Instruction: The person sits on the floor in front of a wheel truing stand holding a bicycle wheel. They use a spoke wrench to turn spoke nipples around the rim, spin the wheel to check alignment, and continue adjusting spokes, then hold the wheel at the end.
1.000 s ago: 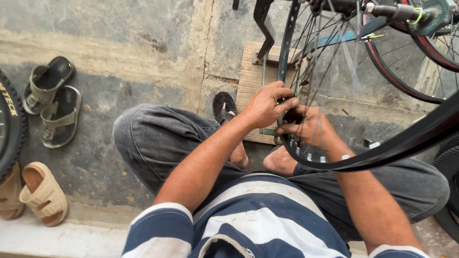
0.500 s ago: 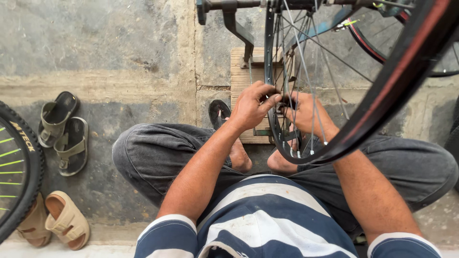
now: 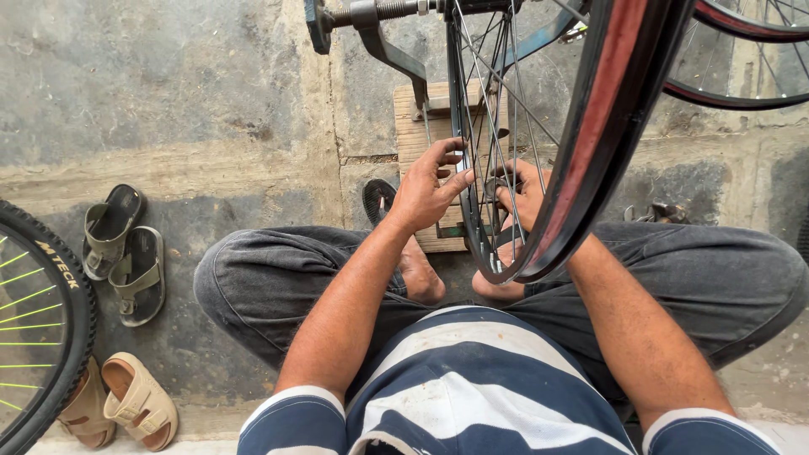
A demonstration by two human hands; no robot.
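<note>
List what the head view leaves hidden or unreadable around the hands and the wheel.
- Right hand: behind the spokes and the wheel rim; its grip is unclear.
- Left hand: fingertips reach among the spokes; what they touch is too small.
- Wheel: cut off by the top edge.
- Wooden block: partly covered by the hands.

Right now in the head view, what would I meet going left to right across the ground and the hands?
Knobby tyre → grey sandals → left hand → spoked wheel rim → right hand → red-lined tyre.

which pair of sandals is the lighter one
The tan pair at the bottom left, beside the green-spoked tyre. The other pair, farther up the floor, is dark olive with black footbeds.
</note>
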